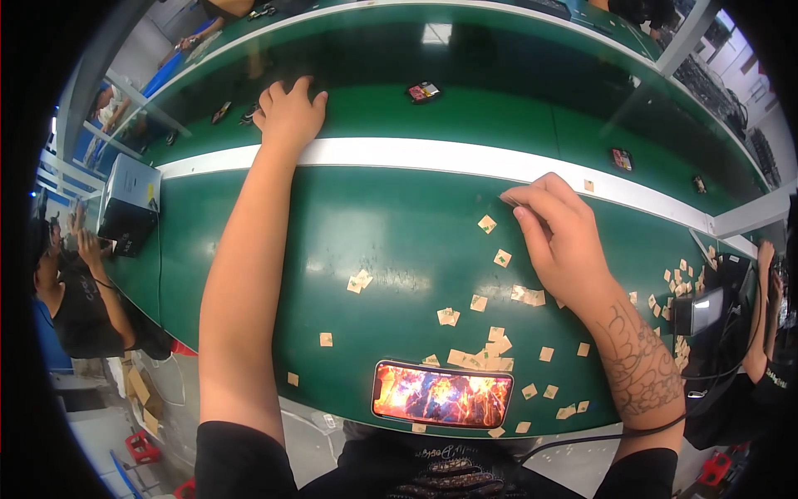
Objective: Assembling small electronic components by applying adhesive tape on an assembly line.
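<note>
My left hand (291, 116) reaches over the white rail (374, 152) onto the far green strip. Its fingers are spread, palm down, and I see nothing held. Small dark parts (249, 115) lie just left of it. My right hand (561, 229) hovers above the near green tabletop, thumb and fingertips pinched together. What sits in the pinch, if anything, is too small to make out. A tan paper square (486, 224) lies just below those fingertips, and another square (502, 258) is nearer to me.
A phone (442, 396) showing a bright picture lies at the near edge, among several scattered tan squares (482, 359). Dark parts (424, 91) rest along the far strip. A grey box (131, 195) stands left. Co-workers (87, 291) are at both sides.
</note>
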Tool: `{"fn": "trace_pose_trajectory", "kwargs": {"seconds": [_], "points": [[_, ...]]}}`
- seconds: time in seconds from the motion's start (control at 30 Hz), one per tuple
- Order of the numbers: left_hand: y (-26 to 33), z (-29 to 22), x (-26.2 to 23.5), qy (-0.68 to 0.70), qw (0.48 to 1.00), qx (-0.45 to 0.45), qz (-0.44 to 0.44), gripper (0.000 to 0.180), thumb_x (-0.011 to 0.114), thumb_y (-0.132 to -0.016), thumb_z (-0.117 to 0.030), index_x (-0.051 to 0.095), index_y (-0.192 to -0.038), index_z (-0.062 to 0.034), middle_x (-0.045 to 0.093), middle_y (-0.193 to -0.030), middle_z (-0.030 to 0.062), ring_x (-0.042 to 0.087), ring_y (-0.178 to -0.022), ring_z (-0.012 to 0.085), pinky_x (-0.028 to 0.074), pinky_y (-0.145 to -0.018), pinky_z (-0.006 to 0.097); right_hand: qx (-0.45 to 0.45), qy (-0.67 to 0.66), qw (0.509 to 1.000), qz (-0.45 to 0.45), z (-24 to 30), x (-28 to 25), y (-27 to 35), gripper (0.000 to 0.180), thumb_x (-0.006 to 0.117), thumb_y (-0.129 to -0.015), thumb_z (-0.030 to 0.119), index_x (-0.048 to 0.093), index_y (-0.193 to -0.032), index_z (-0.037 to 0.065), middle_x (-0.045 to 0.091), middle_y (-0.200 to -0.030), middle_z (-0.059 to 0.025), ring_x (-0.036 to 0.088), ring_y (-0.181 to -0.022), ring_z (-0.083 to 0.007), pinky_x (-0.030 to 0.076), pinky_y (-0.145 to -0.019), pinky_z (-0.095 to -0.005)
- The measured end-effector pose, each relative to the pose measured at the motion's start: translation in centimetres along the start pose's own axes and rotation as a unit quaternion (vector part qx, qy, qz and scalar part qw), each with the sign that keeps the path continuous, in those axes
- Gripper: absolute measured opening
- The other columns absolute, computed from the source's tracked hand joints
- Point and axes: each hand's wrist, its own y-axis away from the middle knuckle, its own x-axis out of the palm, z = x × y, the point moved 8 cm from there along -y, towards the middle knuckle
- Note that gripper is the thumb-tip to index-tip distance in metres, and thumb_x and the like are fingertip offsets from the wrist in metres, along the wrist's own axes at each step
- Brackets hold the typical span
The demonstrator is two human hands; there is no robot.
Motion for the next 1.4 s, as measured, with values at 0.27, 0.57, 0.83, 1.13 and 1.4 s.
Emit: {"fn": "trace_pose_trajectory", "kwargs": {"seconds": [0.27, 0.57, 0.83, 1.13, 1.4], "points": [[-0.4, 1.3, 0.8, 0.053, 0.996, -0.064, 0.024, 0.061, 0.055, -0.104, -0.061, 0.057, -0.156, -0.0291, 0.039, -0.166, 0.024, 0.027, -0.159, 0.0458, 0.02, -0.125, 0.069, -0.009, 0.003, 1.0, 0.005, 0.2, 0.1, 0.0, 0.016, 0.065, -0.1, 0.0, 0.072, -0.114, 0.0, 0.062, -0.099, -0.0121, 0.065, -0.083, -0.0285, 0.053, -0.075, -0.0368], [-1.6, 7.0, 0.4, 0.031, 0.991, -0.105, -0.079, 0.058, 0.065, -0.101, -0.048, 0.057, -0.153, -0.0247, 0.046, -0.159, 0.0256, 0.042, -0.15, 0.0455, 0.035, -0.118, 0.065, -0.008, -0.01, 1.0, -0.005, -0.3, 0.1, -0.2, 0.014, 0.066, -0.101, 0.001, 0.073, -0.112, 0.0, 0.063, -0.098, -0.0121, 0.064, -0.081, -0.028, 0.052, -0.074, -0.0366], [-3.2, 11.0, -0.7, 0.097, 0.986, 0.059, -0.119, 0.043, 0.074, -0.1, -0.029, 0.066, -0.137, -0.0084, 0.069, -0.125, 0.0231, 0.066, -0.119, 0.0417, 0.053, -0.101, 0.051, 0.002, -0.033, 0.999, -0.025, -0.7, 0.0, -0.6, 0.011, 0.068, -0.099, 0.0, 0.072, -0.11, -0.001, 0.062, -0.094, -0.0112, 0.063, -0.075, -0.024, 0.051, -0.069, -0.0348], [12.3, -9.6, -10.9, 0.384, 0.855, 0.348, 0.0, 0.036, 0.054, -0.113, -0.022, 0.065, -0.142, -0.0033, 0.065, -0.115, 0.0108, 0.063, -0.103, 0.0207, 0.052, -0.087, 0.032, -0.013, -0.028, 0.999, -0.044, -0.5, -0.5, -0.5, 0.012, 0.067, -0.101, 0.0, 0.073, -0.111, 0.0, 0.062, -0.093, -0.0103, 0.062, -0.074, -0.0221, 0.05, -0.068, -0.0335], [21.2, -13.6, -8.5, 0.686, 0.594, 0.22, 0.357, 0.025, 0.053, -0.114, -0.013, 0.058, -0.136, -0.0029, 0.063, -0.128, 0.0076, 0.061, -0.118, 0.0134, 0.052, -0.1, 0.031, -0.013, -0.051, 0.998, -0.042, -0.4, -0.4, -0.6, 0.014, 0.067, -0.101, -0.001, 0.074, -0.113, 0.0, 0.064, -0.095, -0.0094, 0.063, -0.076, -0.0194, 0.052, -0.069, -0.0306]]}}
